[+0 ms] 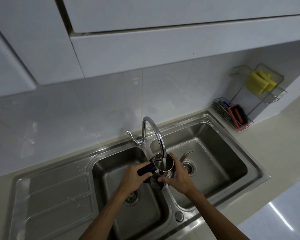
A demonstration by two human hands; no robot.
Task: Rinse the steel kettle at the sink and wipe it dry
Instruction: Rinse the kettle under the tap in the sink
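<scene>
Your left hand (pixel 134 177) is closed around the black handle (pixel 145 170) of the kettle (pixel 162 164), fingers wrapped over the top of the grip. Your right hand (pixel 177 175) is spread against the kettle's right side, fingers curved along the wall and the thumb at its lower front, so the body sits between your two hands. The kettle is a small polished steel vessel with an open round mouth facing up; its wall reflects the basin, and its lower part is dark and hard to make out. It is held above the divider of the double sink (pixel 229 193), over the near-left corner of the right basin. The tap (pixel 155 134) arches from the back ledge and ends just above the mouth; a thin stream of water (pixel 164 162) falls into the kettle. To the right, on the counter (pixel 284 144), a wire rack (pixel 260 99) against the wall holds yellow sponges (pixel 259 82).
</scene>
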